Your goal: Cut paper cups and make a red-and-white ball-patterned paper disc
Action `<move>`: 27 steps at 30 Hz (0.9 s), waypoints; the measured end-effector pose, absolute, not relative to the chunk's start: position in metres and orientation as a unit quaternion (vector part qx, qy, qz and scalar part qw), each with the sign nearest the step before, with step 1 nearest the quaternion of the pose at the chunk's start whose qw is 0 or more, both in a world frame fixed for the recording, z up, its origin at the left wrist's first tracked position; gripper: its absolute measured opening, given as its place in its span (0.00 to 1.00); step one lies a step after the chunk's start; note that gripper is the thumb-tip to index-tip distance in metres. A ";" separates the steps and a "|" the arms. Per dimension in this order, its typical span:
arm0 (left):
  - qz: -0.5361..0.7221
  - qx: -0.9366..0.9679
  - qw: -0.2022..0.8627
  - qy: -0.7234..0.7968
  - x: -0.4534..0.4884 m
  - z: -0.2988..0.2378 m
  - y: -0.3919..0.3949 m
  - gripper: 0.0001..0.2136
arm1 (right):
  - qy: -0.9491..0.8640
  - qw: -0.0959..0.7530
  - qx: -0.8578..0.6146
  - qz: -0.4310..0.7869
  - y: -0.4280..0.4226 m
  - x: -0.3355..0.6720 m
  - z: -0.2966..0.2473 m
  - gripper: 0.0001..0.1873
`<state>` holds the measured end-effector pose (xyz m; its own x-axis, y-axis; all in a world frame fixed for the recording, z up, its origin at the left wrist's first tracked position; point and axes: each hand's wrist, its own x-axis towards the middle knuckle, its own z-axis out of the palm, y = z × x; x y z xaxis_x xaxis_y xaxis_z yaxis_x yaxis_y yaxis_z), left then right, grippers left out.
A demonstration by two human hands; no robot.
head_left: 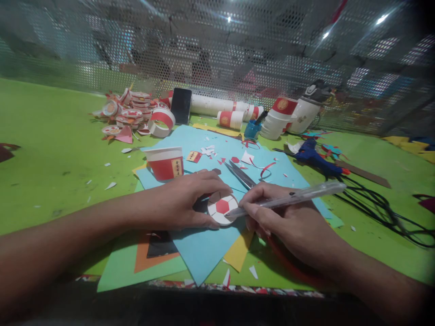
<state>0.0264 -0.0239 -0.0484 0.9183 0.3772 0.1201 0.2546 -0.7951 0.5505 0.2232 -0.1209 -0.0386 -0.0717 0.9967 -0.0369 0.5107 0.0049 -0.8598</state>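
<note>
Between the thumb and fingers of my left hand [200, 194] is a round white paper disc [212, 209], held against the blue paper [210, 253]. A red hexagon [222, 207] sits at its middle, with thin dark lines running outward. My right hand [282, 217] grips a clear pen [299, 194], its tip at the disc's lower right part. Scissors [242, 175] lie just beyond my right hand, their handles partly hidden beneath it. A red and white paper cup [165, 164] stands behind my left wrist.
Finished-looking paper discs [131, 113] are heaped at the back left, near an upright phone [181, 106]. Stacked cups [217, 105] lie along the mesh partition [204, 59]. A blue glue gun [316, 158] with black cable [377, 208] rests at right. Paper scraps [209, 150] are scattered about.
</note>
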 end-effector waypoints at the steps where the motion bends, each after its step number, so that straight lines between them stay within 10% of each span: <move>1: 0.114 0.941 0.272 0.167 0.026 -0.049 -0.024 0.18 | -0.631 0.322 -0.600 0.371 -0.121 0.223 -0.038 0.05; 27: 0.126 0.947 0.255 0.149 0.024 -0.049 -0.026 0.17 | -0.627 0.330 -0.594 0.382 -0.120 0.223 -0.038 0.05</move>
